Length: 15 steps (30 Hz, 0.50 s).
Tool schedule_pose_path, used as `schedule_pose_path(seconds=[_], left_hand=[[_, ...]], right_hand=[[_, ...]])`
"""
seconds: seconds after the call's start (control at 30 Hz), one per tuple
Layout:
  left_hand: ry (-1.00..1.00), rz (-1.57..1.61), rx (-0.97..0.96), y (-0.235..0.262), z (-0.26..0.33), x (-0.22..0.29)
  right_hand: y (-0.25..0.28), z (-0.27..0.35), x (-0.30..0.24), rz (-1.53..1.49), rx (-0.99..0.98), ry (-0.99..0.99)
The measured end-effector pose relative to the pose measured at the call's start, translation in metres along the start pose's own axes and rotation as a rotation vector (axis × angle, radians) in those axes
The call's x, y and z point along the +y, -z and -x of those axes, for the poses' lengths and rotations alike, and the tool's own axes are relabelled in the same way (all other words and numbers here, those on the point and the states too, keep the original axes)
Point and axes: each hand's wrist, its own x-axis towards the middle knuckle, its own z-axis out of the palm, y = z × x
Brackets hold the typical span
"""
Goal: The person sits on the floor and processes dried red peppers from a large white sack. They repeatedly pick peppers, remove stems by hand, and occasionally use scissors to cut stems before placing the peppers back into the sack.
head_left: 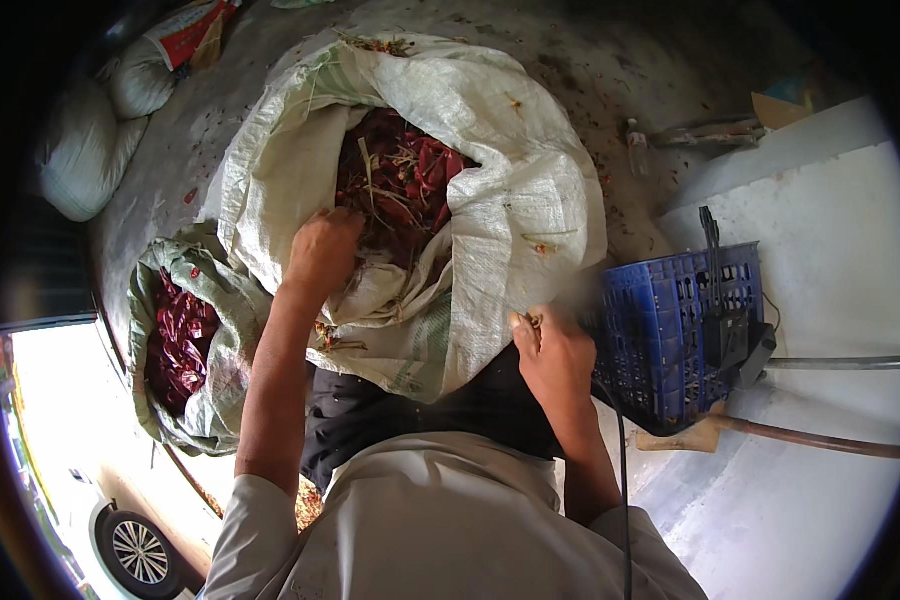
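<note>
Your left hand (pixel 325 250) is at the near-left edge of the red chillies (pixel 432 165) inside the white sack (pixel 520 190); fingertips hidden, can't tell grip. Pile lies ahead-right, long axes mixed; left's nearer. Your right hand (pixel 556 352) curls beside the sack, contents unclear. Grey floor (pixel 220 100) beneath, blue crate (pixel 630 310) right.

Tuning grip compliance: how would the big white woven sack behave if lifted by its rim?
The white sack would probably fold rather than hold shape: its rim slumps in creases. It may spill if tipped, since its mouth gapes over loose red pods. Likely light for its size if such dry-looking pods fill it; its depth is hidden.
</note>
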Motion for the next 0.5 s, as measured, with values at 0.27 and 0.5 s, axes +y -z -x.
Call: schedule_pose_path(seconds=[0.27, 0.5], left_hand=[[0.395, 0.869, 0.383, 0.019, 0.041, -0.011], [0.582, 1.840, 0.487, 0.040, 0.058, 0.015]], right_hand=[[0.005, -0.020, -0.036, 0.174, 0.269, 0.250], [-0.031, -0.041, -0.094, -0.494, -0.070, 0.298]])
